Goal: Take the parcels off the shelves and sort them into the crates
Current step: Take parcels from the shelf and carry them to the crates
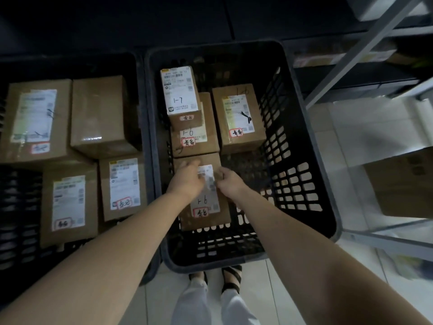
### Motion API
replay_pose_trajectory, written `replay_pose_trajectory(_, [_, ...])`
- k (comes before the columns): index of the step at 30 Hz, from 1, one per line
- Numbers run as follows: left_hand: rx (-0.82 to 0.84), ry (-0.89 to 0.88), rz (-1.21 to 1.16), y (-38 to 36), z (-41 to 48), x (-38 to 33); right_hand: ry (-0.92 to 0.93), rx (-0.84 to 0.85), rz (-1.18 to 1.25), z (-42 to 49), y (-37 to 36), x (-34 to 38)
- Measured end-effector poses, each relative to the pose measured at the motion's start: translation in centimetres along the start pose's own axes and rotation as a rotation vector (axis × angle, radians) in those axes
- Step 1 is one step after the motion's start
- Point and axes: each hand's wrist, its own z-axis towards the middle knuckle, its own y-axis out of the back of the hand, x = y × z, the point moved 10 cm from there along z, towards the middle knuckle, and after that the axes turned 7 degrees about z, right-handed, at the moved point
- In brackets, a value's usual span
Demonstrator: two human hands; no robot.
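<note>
Both bare forearms reach down into the right-hand black plastic crate (pixel 288 179), which stands on the pale tiled floor (pixel 276 292) just in front of the person's sandalled feet (pixel 230 279). The left hand (pixel 187 181) and the right hand (pixel 230 181) both hold the near parcel (pixel 206 208), a brown cardboard box with a white label marked "1-6". It lies at the near left of the crate floor. The left hand's fingers curl over its far left corner and the right hand grips its far right edge, thumb on the label. Beyond it in the same crate lie another box marked "1-6" (pixel 199 140), a smaller box marked "1-7" (pixel 180 95) stacked on top of that one, and a third labelled box (pixel 237 118) just to their right. The left-hand crate (pixel 21 207), touching the first, holds four cardboard parcels (pixel 100 113), three showing labels. Grey metal shelving (pixel 358 52) rises on the right, with a blurred carton (pixel 403 184) on a lower shelf.
</note>
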Motion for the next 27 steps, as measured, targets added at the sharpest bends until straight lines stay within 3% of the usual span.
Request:
replay_pose_trajectory(6, [-0.043, -0.108, 0.075, 2.4, -2.6, -1.4, 0.128, -0.093, -0.616, -0.7, 0.4, 4.1])
replay_pose_trajectory(9, [-0.114, -0.118, 0.110, 4.6, -5.0, -2.0, 0.347, -0.135, -1.006, -3.9, 0.6, 7.4])
replay_pose_trajectory(12, [-0.236, -0.043, 0.063, 8.1, -8.7, -1.4, 0.546, -0.155, -1.195, -8.3, 0.3, 10.3])
replay_pose_trajectory(16, [-0.370, 0.096, 0.039, 13.1, -16.7, 0.6, 0.818, -0.166, -1.255, -16.6, -2.0, 14.6])
replay_pose_trajectory(19, [-0.454, 0.170, 0.158, 17.6, -24.6, 2.3, 1.041, -0.128, -1.239, -24.6, -5.8, 18.8])
replay_pose_trajectory(27, [-0.764, 0.477, 0.308, 31.0, -52.4, 12.2, 1.695, 0.037, -1.108, -51.4, -23.1, 27.7])
